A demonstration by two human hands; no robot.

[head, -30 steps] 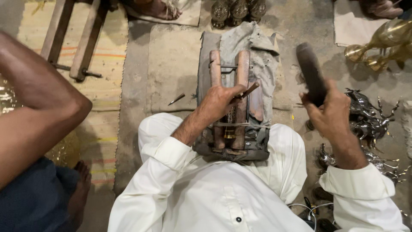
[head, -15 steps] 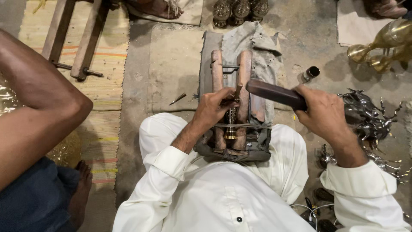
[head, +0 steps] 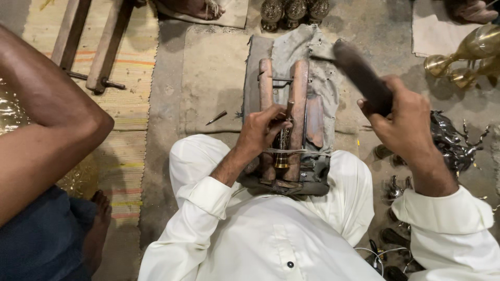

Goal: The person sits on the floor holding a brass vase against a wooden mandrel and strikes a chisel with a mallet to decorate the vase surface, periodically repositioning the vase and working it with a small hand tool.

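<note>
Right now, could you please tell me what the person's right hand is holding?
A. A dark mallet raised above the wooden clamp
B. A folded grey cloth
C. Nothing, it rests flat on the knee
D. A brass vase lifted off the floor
A: the right hand grips a dark mallet lifted up and to the right of the wooden clamp, while the left hand holds a thin tool on a small brass piece there.

Everything's just sitting on a bare grey concrete floor (head: 219, 250). A striped woven mat (head: 127, 78) covers the left side with two wooden bars (head: 88, 44) across it, and a plain tan mat (head: 213, 78) lies in the middle with a small metal tool (head: 216, 117) on it. Top edge has three round embossed metal pieces (head: 294, 10) (dark, kinda dusty), brass goblets (head: 471, 52) lie right, dark metal figurines (head: 455, 145) below them.
</note>
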